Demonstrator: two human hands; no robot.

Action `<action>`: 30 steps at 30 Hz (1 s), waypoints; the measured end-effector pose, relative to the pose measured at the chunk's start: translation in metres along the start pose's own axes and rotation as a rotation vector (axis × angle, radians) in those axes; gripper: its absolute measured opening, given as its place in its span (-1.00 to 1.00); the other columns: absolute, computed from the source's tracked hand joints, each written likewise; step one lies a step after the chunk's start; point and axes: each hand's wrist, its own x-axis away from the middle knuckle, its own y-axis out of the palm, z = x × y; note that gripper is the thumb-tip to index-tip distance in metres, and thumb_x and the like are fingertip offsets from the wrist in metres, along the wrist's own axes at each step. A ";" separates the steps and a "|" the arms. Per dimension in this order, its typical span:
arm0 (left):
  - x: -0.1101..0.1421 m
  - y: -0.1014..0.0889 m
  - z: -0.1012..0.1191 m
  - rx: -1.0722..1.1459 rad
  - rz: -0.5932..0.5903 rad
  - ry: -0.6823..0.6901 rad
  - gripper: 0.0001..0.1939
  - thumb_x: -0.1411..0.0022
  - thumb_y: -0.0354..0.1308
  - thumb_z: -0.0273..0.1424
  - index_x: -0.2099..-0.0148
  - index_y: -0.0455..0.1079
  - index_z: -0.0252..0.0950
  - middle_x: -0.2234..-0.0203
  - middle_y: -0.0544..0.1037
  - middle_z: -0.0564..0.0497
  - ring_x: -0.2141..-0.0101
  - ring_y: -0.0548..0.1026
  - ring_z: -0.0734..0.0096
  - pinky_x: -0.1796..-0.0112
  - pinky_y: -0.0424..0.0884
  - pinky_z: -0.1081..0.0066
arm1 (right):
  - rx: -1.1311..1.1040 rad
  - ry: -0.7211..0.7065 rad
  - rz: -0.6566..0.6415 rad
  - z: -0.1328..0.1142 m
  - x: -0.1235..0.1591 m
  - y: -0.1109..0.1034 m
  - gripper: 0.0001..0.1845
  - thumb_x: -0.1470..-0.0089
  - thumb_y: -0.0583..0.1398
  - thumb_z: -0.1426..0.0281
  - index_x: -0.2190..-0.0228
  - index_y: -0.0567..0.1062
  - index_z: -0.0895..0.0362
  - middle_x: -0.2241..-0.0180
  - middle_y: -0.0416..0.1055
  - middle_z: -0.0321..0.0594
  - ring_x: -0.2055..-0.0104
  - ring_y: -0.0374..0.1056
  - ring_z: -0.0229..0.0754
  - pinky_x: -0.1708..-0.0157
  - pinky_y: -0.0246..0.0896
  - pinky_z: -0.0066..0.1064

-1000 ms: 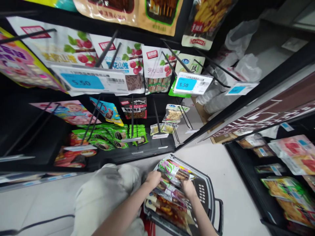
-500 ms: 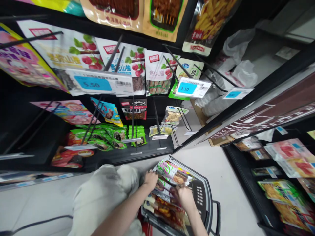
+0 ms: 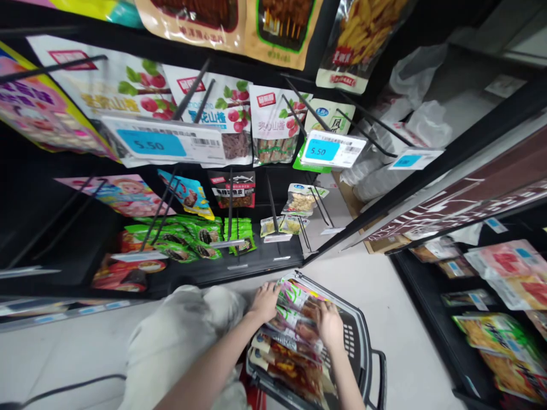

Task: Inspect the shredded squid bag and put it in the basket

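Observation:
A black shopping basket (image 3: 363, 341) stands on the floor before my knees, holding several snack packets. At its far end, my left hand (image 3: 265, 300) grips the left end of a clear-and-white snack packet (image 3: 294, 324) with green print. My right hand (image 3: 331, 326) has its fingers bent over the right end of the same packets; the fingertips are partly hidden. The packet lies close against another with pink and green print (image 3: 297, 293). Nearer to me in the basket lie reddish-brown snack packets (image 3: 290, 370), which neither hand touches.
Ahead, a black shelf (image 3: 256, 265) carries hanging snack bags, green packets (image 3: 183, 236) and metal hooks with price tags (image 3: 329, 151). A second shelf with packets (image 3: 499, 336) stands to the right. Pale floor (image 3: 401, 324) shows between. The basket's handle (image 3: 379, 378) sticks out rightward.
Both hands have moved slightly away from me, and the right a little rightward. The middle packet has shifted up toward the far one, showing more of its green print.

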 end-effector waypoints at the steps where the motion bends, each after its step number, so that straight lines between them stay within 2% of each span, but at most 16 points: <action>1: 0.000 0.000 0.001 0.014 -0.007 0.050 -0.31 0.08 0.08 -0.40 -0.15 0.02 -0.16 -0.07 0.16 -0.04 -0.06 0.07 0.13 0.01 0.07 0.20 | -0.003 0.036 -0.029 0.005 -0.009 0.003 -0.62 -0.15 -0.12 0.34 0.13 0.36 0.17 0.14 0.33 -0.08 0.08 0.20 -0.11 0.08 0.02 -0.37; 3: 0.002 0.003 0.004 0.033 -0.035 0.123 -0.39 0.05 0.06 -0.35 -0.11 0.09 -0.12 -0.04 0.21 -0.02 -0.07 0.07 0.13 -0.02 0.01 0.14 | -0.025 0.081 -0.163 0.014 -0.029 0.012 -0.55 -0.13 -0.11 0.30 -0.01 0.24 0.20 -0.01 0.22 -0.05 -0.05 0.09 -0.08 0.00 -0.07 -0.33; 5: 0.004 0.008 0.007 0.041 -0.067 0.169 -0.47 0.02 0.05 -0.32 -0.06 0.17 -0.12 0.02 0.29 -0.03 -0.05 0.10 0.13 -0.04 -0.05 0.08 | -0.058 0.099 -0.327 0.018 -0.045 0.021 -0.48 -0.12 -0.10 0.24 -0.06 0.17 0.22 -0.08 0.13 -0.01 -0.11 0.01 -0.04 -0.03 -0.12 -0.24; 8: 0.007 0.016 0.009 0.034 -0.100 0.198 -0.54 0.02 0.06 -0.30 0.00 0.24 -0.19 0.10 0.37 -0.09 0.00 0.19 0.13 -0.04 -0.05 0.07 | -0.108 0.077 -0.478 0.016 -0.055 0.031 -0.51 -0.13 -0.15 0.19 0.06 0.33 0.17 0.09 0.34 -0.02 0.02 0.23 -0.07 0.07 0.03 -0.24; 10: 0.008 0.019 0.009 0.021 -0.106 0.193 -0.56 -0.01 0.05 -0.28 0.02 0.26 -0.24 0.14 0.39 -0.13 0.03 0.23 0.10 -0.03 -0.05 0.03 | -0.139 0.020 -0.505 0.012 -0.050 0.033 -0.55 -0.13 -0.14 0.22 0.17 0.42 0.10 0.20 0.43 -0.11 0.14 0.32 -0.15 0.16 0.10 -0.37; 13: 0.008 0.021 0.010 -0.008 -0.087 0.179 -0.59 -0.04 0.02 -0.25 0.06 0.30 -0.30 0.14 0.38 -0.20 0.00 0.18 0.04 -0.04 -0.18 -0.04 | -0.165 -0.050 -0.505 0.006 -0.033 0.032 -0.61 -0.10 -0.07 0.20 0.20 0.44 0.05 0.20 0.43 -0.16 0.15 0.33 -0.19 0.20 0.11 -0.46; 15: 0.008 0.021 0.011 -0.023 -0.070 0.171 -0.56 -0.02 0.05 -0.22 0.06 0.29 -0.34 0.08 0.32 -0.24 -0.05 0.10 0.01 -0.05 -0.23 -0.03 | -0.150 -0.050 -0.489 0.002 -0.022 0.032 -0.59 -0.09 -0.08 0.18 0.18 0.43 0.06 0.20 0.42 -0.13 0.14 0.33 -0.14 0.19 0.10 -0.41; 17: 0.008 0.021 0.011 -0.027 -0.066 0.162 -0.52 0.01 0.08 -0.24 0.04 0.27 -0.35 0.03 0.27 -0.25 -0.06 0.07 0.01 -0.05 -0.17 -0.01 | -0.124 -0.028 -0.473 -0.001 -0.016 0.032 -0.57 -0.10 -0.10 0.17 0.13 0.39 0.06 0.18 0.40 -0.10 0.11 0.30 -0.09 0.15 0.08 -0.33; 21: 0.009 0.016 0.012 -0.025 -0.090 0.140 -0.48 0.09 0.15 -0.30 0.02 0.26 -0.32 0.01 0.26 -0.22 -0.07 0.07 -0.01 -0.04 -0.16 -0.04 | -0.084 0.025 -0.484 -0.003 -0.022 0.036 -0.50 -0.08 -0.10 0.14 0.02 0.27 0.11 0.09 0.34 -0.05 0.02 0.22 -0.04 0.06 -0.01 -0.23; 24: 0.010 -0.003 0.013 -0.018 -0.105 0.120 -0.45 0.14 0.19 -0.31 0.03 0.29 -0.32 0.05 0.31 -0.23 -0.05 0.11 -0.08 -0.04 -0.24 -0.11 | -0.066 0.065 -0.536 0.003 -0.031 0.032 -0.41 -0.05 -0.10 0.06 -0.04 0.20 0.09 0.03 0.28 -0.02 -0.05 0.13 0.02 0.01 -0.10 -0.09; 27: 0.020 -0.040 0.012 0.003 -0.093 0.099 -0.54 0.04 0.11 -0.28 0.05 0.31 -0.31 0.15 0.41 -0.21 0.05 0.26 -0.05 -0.01 -0.13 -0.11 | -0.045 0.129 -0.552 0.012 -0.027 0.017 -0.32 -0.02 -0.14 -0.03 -0.06 0.18 0.09 -0.02 0.22 0.02 -0.09 0.06 0.10 0.00 -0.20 0.07; 29: 0.036 -0.069 0.007 0.015 -0.057 0.106 -0.58 -0.02 0.04 -0.25 0.05 0.30 -0.25 0.17 0.43 -0.16 0.09 0.31 0.02 0.00 -0.01 -0.05 | -0.034 0.173 -0.470 0.016 -0.018 0.000 -0.33 -0.06 -0.20 -0.01 -0.05 0.20 0.11 -0.01 0.23 0.03 -0.07 0.10 0.08 0.01 -0.16 0.08; 30: 0.048 -0.081 0.003 0.021 -0.030 0.117 -0.59 -0.04 0.03 -0.23 0.03 0.28 -0.21 0.15 0.42 -0.12 0.08 0.31 0.06 0.00 0.03 -0.01 | -0.036 0.163 -0.379 0.016 -0.013 -0.010 -0.37 -0.09 -0.20 0.02 -0.02 0.24 0.10 0.01 0.26 0.01 -0.04 0.15 0.04 0.03 -0.09 0.05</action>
